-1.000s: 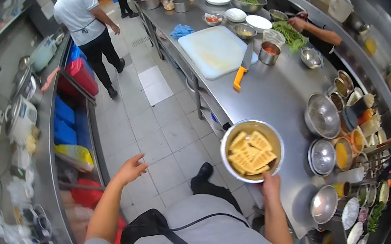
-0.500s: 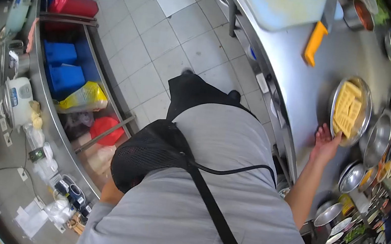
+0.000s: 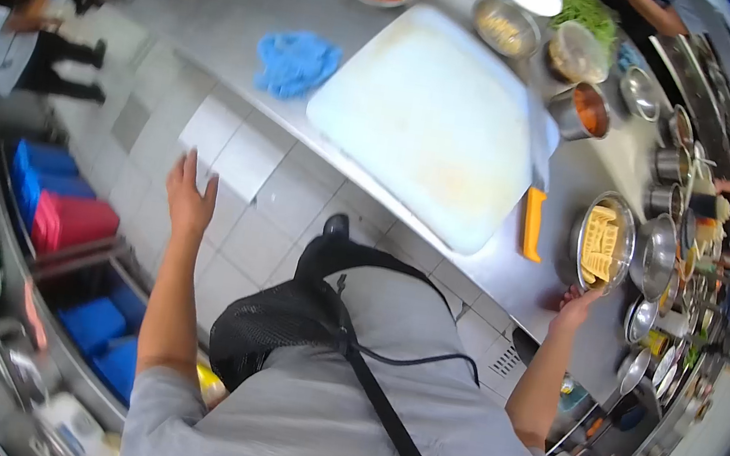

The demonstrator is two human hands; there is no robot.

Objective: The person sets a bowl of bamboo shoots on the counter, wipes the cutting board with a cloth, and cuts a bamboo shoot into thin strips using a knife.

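Fingers (image 3: pixel 190 168) of left hand (image 3: pixel 191 196) spread apart, right hand (image 3: pixel 574 312) at metal bowl (image 3: pixel 625 250) — cannot tell if clamped

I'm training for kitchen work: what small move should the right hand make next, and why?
Perhaps settle the bowl flat on the counter: the right hand is at its near rim, yellow pieces lie in it, and whether it rests there is unclear.

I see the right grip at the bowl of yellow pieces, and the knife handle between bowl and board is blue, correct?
Not quite: the knife handle is orange, as the head view shows. It does lie between bowl and board, with the right grip at the bowl.
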